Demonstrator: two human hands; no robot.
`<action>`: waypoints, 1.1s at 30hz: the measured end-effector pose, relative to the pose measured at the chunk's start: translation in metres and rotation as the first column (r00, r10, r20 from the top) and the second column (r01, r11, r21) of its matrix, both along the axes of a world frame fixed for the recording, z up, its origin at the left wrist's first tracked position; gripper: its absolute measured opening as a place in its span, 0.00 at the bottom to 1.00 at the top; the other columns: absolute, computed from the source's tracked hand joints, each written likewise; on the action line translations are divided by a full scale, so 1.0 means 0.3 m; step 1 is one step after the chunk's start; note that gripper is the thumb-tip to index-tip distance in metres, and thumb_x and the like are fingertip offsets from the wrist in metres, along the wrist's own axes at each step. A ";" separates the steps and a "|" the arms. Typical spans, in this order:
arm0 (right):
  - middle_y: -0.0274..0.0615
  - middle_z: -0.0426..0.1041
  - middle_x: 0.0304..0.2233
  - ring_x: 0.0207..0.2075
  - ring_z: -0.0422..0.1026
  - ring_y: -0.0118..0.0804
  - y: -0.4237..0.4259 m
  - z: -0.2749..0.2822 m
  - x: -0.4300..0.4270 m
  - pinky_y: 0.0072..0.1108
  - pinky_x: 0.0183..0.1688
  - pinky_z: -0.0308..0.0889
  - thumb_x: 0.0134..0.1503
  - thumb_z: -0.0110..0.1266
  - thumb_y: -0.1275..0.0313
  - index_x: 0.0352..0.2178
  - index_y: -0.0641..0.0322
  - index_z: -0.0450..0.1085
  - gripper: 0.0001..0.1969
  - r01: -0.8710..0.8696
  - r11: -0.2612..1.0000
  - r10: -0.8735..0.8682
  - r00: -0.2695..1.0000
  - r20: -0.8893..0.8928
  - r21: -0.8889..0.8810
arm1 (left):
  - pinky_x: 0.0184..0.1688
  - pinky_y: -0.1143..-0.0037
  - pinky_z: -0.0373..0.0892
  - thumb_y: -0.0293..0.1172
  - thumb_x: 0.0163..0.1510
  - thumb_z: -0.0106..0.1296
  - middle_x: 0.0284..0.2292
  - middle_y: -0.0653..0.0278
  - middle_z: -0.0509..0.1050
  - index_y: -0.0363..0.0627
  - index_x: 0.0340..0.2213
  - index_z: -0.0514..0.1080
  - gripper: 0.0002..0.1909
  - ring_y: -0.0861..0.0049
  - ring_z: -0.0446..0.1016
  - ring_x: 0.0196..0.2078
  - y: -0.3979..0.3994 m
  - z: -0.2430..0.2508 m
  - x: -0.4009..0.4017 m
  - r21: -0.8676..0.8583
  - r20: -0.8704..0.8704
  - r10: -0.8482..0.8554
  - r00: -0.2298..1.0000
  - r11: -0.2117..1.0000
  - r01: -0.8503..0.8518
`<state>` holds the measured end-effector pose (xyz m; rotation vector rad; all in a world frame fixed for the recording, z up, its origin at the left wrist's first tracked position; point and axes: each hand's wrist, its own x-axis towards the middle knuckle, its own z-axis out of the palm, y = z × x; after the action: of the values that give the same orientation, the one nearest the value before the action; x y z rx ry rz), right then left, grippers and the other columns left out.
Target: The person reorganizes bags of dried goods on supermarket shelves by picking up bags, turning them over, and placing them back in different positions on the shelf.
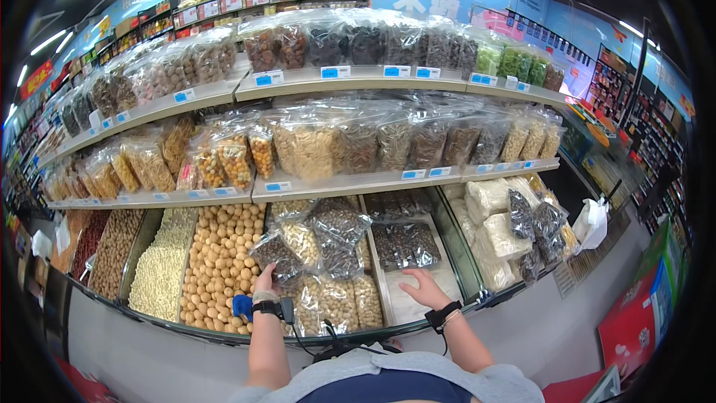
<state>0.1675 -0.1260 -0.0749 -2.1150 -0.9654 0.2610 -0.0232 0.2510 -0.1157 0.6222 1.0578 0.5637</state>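
Observation:
My left hand [268, 280] grips the left edge of a clear plastic bag of small dark pieces [279, 257], perhaps seeds or nuts. That bag is tilted and overlaps a bag of pale nuts [305, 242]. More bags of dark pieces [338, 224] are piled behind it. My right hand [422, 288] holds nothing; its fingers are spread above a pale board [411, 302]. Just beyond its fingertips, a row of clear packs of dark pieces [405, 244] lies in the same compartment. Bags of peanuts in shells [335, 302] fill the front of the middle compartment.
Left of my hands are bins of loose walnuts [221, 257] and pale kernels [162, 263], split by dividers. Two shelves of bagged dried goods [358, 182] overhang the bins. White-wrapped bags [498, 229] are heaped at right. A blue object [242, 306] rests by my left wrist.

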 end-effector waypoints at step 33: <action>0.38 0.67 0.37 0.35 0.67 0.24 0.255 0.363 -0.343 0.15 0.33 0.64 0.49 0.56 0.61 0.46 0.68 0.57 0.28 0.032 0.938 0.233 0.676 -0.699 0.344 | 0.38 0.80 0.67 0.20 0.47 0.51 0.35 0.63 0.71 0.37 0.42 0.62 0.19 0.81 0.70 0.35 -0.548 0.415 -0.103 0.777 -0.001 -0.678 0.735 0.462 0.427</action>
<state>0.0648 -0.0496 0.0342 -1.4211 -0.5710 0.8750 -0.0542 0.0867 0.0088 1.5030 0.2005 0.4541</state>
